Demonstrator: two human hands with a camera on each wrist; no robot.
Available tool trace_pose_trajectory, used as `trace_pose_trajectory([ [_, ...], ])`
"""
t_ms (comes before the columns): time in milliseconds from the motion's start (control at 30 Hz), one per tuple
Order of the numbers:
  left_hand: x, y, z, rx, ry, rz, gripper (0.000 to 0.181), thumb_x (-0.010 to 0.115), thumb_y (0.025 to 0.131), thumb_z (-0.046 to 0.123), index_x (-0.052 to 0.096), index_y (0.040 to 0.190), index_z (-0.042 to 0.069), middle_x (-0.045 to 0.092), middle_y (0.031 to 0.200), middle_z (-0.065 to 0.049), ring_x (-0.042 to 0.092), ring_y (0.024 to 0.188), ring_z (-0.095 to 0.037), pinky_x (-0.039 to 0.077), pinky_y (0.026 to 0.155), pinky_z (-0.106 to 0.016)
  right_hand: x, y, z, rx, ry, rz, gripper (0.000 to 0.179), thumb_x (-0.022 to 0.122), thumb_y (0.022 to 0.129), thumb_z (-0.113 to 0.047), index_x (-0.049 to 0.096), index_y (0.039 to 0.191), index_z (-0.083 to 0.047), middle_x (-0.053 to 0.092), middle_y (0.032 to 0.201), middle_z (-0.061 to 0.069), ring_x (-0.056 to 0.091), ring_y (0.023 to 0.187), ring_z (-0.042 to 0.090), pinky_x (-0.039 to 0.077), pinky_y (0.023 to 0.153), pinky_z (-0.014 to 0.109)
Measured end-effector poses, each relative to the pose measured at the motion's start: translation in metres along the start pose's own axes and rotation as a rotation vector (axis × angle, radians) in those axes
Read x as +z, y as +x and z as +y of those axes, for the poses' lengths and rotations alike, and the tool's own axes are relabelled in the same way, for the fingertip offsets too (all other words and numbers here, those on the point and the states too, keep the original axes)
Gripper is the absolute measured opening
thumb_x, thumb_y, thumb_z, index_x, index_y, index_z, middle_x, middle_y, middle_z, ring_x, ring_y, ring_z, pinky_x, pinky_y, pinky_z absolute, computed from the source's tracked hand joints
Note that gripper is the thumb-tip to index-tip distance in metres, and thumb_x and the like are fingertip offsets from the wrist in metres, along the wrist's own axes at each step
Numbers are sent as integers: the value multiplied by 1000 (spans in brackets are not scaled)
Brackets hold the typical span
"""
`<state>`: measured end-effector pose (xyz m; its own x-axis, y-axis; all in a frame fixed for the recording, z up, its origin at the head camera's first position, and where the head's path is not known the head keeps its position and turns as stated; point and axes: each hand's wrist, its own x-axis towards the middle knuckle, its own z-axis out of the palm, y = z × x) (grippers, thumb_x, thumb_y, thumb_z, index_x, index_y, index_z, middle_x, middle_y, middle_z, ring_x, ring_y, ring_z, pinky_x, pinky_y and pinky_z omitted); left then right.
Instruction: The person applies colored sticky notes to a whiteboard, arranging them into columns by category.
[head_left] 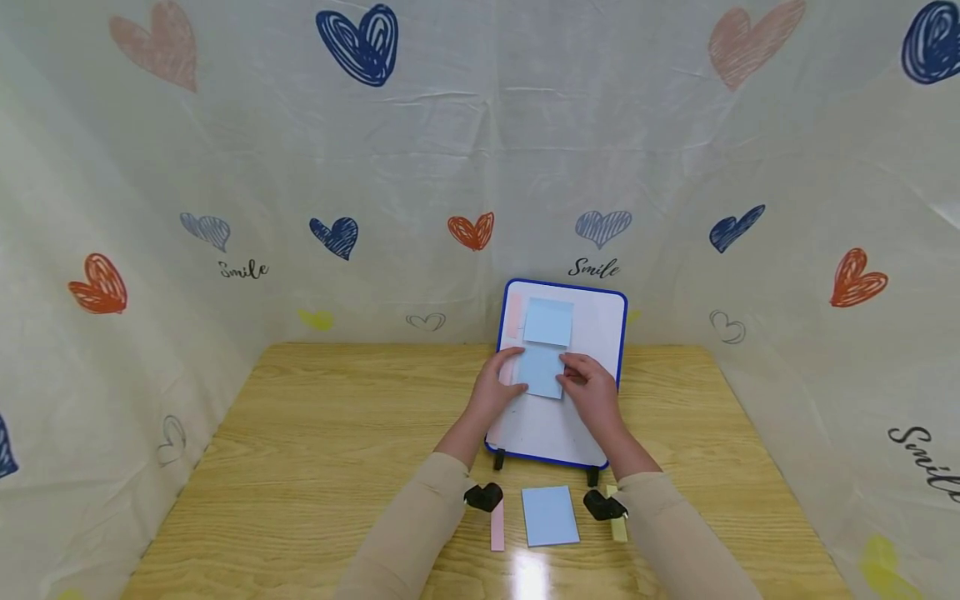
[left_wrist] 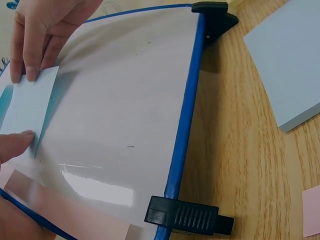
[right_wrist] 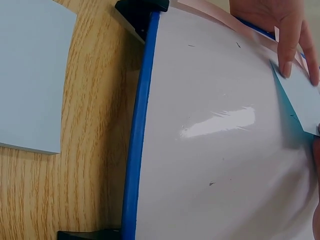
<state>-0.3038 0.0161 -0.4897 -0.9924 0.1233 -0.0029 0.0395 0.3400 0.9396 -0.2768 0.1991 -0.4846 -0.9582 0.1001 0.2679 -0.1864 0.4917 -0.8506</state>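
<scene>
A light blue sticky note [head_left: 542, 372] lies over the middle of a blue-framed whiteboard [head_left: 555, 433], its lower edge standing off the surface in both wrist views. My left hand [head_left: 492, 390] spans the note's left side, thumb at the lower corner and index finger near the upper one. On the opposite edge, my right hand [head_left: 594, 396] pinches the note with thumb and fingertips. Just above is another blue sticky note [head_left: 549, 321]. Pink strips [left_wrist: 65, 205] run along the board's left side, partly hidden by my left hand.
Black feet [head_left: 499, 458] support the tilted board on the wooden table [head_left: 337, 442]. In front lie a blue sticky note pad [head_left: 551, 517], a pink strip [head_left: 497, 529] and a yellow strip [head_left: 618, 530] partly hidden by the right wrist camera. A heart-printed curtain [head_left: 405, 167] hangs behind.
</scene>
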Motion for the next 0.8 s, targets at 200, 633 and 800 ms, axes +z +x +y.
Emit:
trace_pose_trajectory([
  [200,1,3,-4,24,2,5,59,74,83,-1,58,134,23,44,147,-8,37,136,-34,31,108,-55,0,-1,-1,-17,-12,8,35,72,86,1,68,120,0,64,118,11,64,97,24,54,84,32],
  [633,3,4,-5,12,-9,15,60,74,82,-3,59,133,23,44,147,-9,36,137,-35,30,108,-55,-1,2,2,16,5,14,31,72,85,3,68,116,4,57,115,11,62,97,24,54,84,30],
  [800,3,4,-5,18,7,17,60,74,82,-3,58,134,24,44,147,-9,36,136,-36,30,108,-55,-1,3,2,36,-3,9,32,72,86,2,68,117,4,56,115,10,61,97,23,54,85,30],
])
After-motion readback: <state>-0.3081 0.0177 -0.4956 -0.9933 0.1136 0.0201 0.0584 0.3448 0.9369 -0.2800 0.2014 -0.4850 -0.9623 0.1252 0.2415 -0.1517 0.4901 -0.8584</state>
